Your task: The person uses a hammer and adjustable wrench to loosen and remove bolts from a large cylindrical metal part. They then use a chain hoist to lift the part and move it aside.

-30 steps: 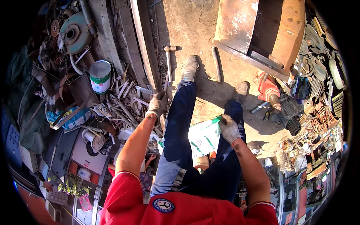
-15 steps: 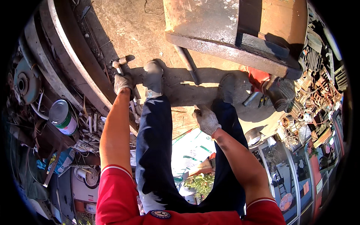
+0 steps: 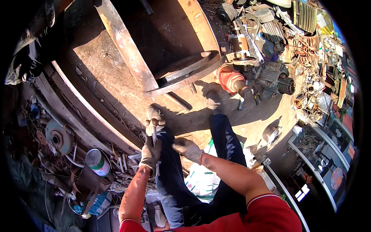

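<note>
My left hand [image 3: 150, 154], in a grey work glove, is wrapped round the handle of a hammer [image 3: 155, 122]. The hammer stands head-up in front of my left shoe [image 3: 153, 110]. To its right my gloved right hand [image 3: 188, 150] hovers above my left leg, its fingers drawn together and pointing at the left hand. Whatever those fingers may hold is hidden. Beyond my feet lies a large rusty steel piece [image 3: 127, 50] with a curved flange [image 3: 185, 79]. A metal bar [image 3: 178, 102] sticks out from beneath the flange.
Long curved steel sections [image 3: 96, 116] run along the left, beside a tin can [image 3: 97, 162] and scrap. At the right are an orange-red jack-like object [image 3: 231, 81], a ribbed motor housing [image 3: 272, 79] and a metal pot [image 3: 271, 134]. A white sack [image 3: 203, 179] lies between my legs.
My left hand has brought the hammer rightward and nearer to my body, its head now upright. My right hand has come closer to the left one. The view has turned and shifted.
</note>
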A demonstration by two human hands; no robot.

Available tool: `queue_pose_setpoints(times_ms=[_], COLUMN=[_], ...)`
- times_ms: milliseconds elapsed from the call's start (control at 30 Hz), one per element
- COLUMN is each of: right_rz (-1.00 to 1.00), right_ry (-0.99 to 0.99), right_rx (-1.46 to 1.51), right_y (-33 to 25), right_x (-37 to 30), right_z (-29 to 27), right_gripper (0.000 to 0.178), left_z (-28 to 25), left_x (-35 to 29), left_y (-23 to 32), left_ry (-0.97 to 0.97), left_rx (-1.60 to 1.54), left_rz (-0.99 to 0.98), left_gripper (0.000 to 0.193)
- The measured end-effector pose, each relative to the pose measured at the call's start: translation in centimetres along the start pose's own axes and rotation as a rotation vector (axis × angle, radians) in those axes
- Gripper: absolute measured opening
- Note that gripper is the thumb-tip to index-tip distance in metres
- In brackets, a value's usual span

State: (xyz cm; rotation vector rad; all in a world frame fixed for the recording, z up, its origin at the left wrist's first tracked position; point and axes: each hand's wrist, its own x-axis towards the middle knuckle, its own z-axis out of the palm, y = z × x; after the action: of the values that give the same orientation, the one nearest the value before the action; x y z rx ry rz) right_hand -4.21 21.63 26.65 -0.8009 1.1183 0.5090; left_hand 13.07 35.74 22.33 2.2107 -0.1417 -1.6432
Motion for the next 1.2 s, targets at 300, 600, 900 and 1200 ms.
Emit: queue_pose_setpoints(times_ms=[300,600,900,1200], right_rz=[-0.069,-0.046,0.205,0.092], right_ry=[0.342,0.294,0.876,1.040], right_rx=[0.849,0.842,-0.288,-0.574], right_y=[-2.7,13.3,18.5,18.2], right_x=[-6.3,-0.5,1.9,15.3], right_z=[-5.7,-15.2,-41.1,-62.2], right_gripper=[0.029,0.053,0.054,0.048], left_z=[9.6,22.1,30.7,33.8], left_x=[-13.7,-9.3,5.3,17.3], left_y=[15.9,19.3,13.6,7.0], left_ry=[-0.285,-0.381,-0.197,-0.446], left_rx=[0.284,0.373,-0.050,0.642], left_rz=[0.359,0.271,-0.133,0.023], left_gripper=[0.056,0.062,0.019,0.044])
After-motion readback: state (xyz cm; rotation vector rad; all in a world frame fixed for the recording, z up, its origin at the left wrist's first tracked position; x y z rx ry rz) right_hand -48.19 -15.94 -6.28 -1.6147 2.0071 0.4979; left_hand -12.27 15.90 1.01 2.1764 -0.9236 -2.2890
